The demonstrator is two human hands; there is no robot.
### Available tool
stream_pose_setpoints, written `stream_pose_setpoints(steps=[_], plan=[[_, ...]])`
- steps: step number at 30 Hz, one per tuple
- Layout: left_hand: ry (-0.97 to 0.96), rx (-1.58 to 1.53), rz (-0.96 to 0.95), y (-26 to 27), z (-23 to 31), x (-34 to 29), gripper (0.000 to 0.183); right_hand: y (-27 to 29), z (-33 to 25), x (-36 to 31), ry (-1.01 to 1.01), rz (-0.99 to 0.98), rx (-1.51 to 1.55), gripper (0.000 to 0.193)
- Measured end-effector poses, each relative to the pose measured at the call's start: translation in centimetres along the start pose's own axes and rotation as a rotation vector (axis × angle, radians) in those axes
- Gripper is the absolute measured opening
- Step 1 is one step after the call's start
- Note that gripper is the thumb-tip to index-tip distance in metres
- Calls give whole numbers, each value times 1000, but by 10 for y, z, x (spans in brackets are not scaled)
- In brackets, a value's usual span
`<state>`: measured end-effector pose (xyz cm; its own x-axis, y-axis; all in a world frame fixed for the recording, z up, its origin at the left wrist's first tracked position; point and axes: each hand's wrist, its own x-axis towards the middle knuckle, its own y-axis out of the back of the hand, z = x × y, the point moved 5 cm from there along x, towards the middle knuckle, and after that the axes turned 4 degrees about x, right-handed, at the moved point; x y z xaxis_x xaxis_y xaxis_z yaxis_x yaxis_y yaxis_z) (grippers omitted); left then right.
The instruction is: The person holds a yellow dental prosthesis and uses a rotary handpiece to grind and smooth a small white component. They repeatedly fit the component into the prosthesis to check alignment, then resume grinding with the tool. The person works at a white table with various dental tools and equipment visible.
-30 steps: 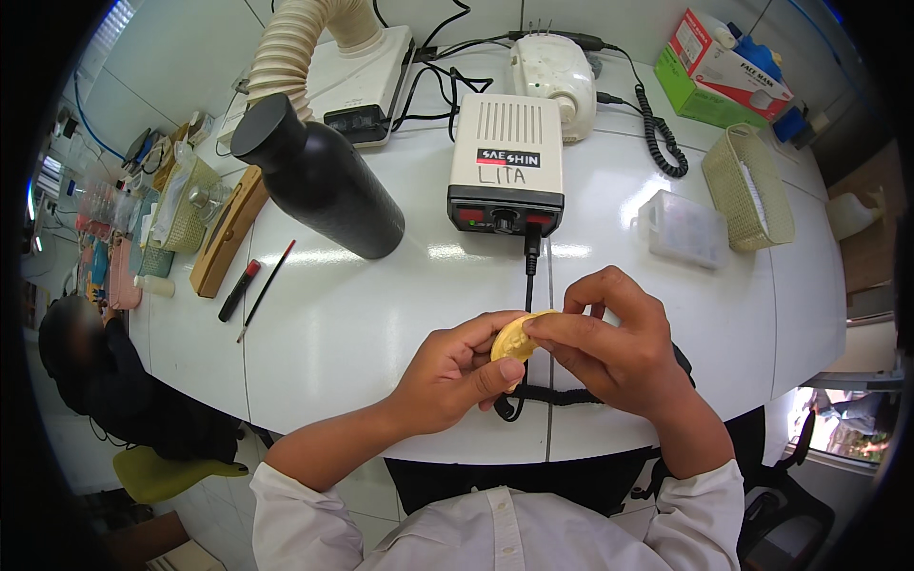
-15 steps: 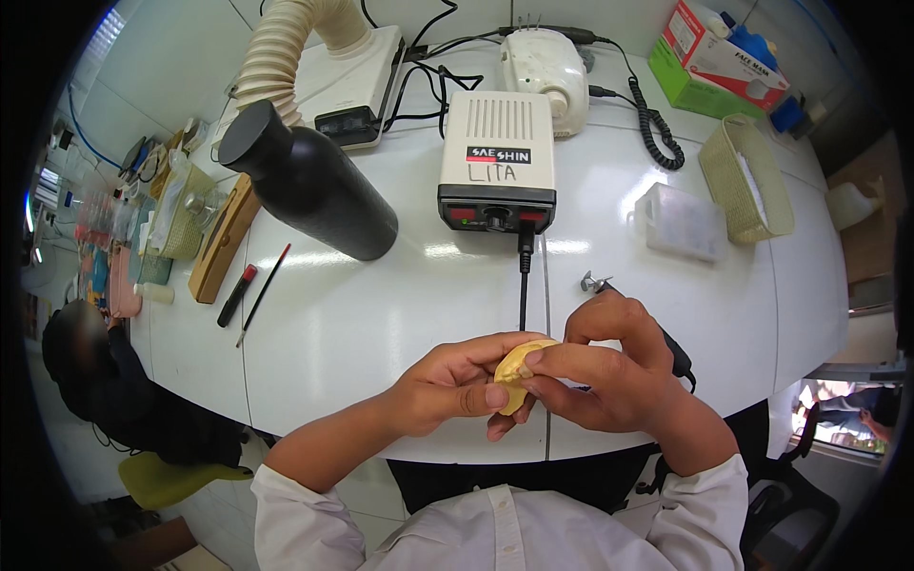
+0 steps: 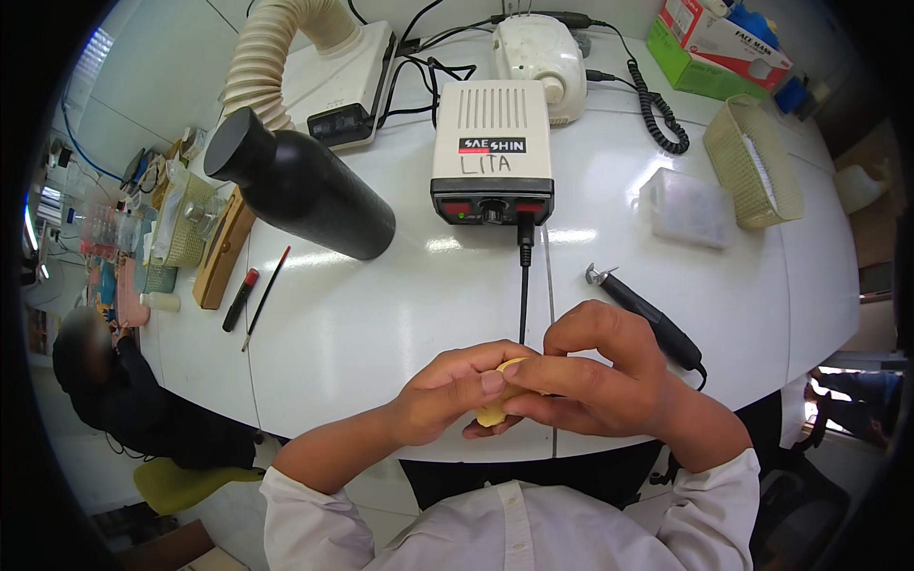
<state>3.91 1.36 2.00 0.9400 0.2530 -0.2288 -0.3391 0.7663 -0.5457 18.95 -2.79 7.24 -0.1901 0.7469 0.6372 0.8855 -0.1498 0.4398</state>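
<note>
A small yellow dental cast (image 3: 491, 415) is held between my two hands just above the table's front edge. My left hand (image 3: 443, 392) wraps round its left side, with the thumb on top and fingers beneath. From the right, my right hand (image 3: 609, 376) presses thumb and bent index finger against the cast, covering most of it. Whether something small lies between those fingertips is hidden. Beyond my right hand lies a black rotary handpiece (image 3: 655, 322) with a metal tip, its cord trailing right. The cream control box (image 3: 492, 119) stands straight ahead, a black cable running from it toward my hands.
A tall black bottle (image 3: 319, 195) stands at left, near a marker (image 3: 240, 301), a thin brush (image 3: 266, 299) and a long cardboard box (image 3: 223, 249). At right are a clear plastic case (image 3: 687, 209), a woven basket (image 3: 747, 162) and a mask box (image 3: 709, 57). Another person (image 3: 143, 400) sits far left.
My hands have closed further over the cast, which has tipped and shows less of its top. My right hand has shifted slightly left, uncovering the handpiece. The view has moved a little.
</note>
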Motion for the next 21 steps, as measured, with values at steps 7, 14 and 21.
stream_pose_setpoints(steps=[7,14,21], plan=[[8,43,27,5,-2,-3,47,0,2,1,-7,-19,7,40],[-4,-31,9,7,-5,-1,44,0,2,2,-19,-26,0,40],[-12,-21,35,9,-6,-1,44,0,3,3,-44,-41,0,37]])
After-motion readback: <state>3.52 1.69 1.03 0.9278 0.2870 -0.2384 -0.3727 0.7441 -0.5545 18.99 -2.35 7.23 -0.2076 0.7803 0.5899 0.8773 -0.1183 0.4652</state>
